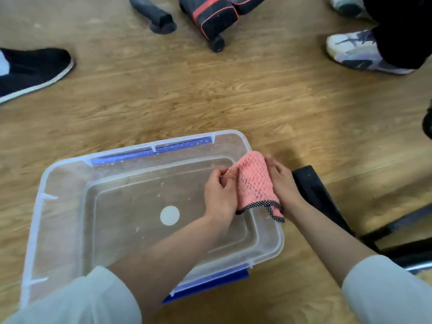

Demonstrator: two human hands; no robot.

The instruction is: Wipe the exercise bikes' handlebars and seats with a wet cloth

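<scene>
Pink cloth (256,183) with dotted dark trim is held over the near-right corner of a clear plastic tub (44,183) of shallow water on the wooden floor (233,97). Left hand (219,195) pinches its left edge; right hand (284,183) grips its right side. Judged step: preparing the cloth, wetting or wringing. No wiping begun. Next move calls for squeezing out excess and carrying it to a bike; black bike base (210,12) stands beyond.
</scene>
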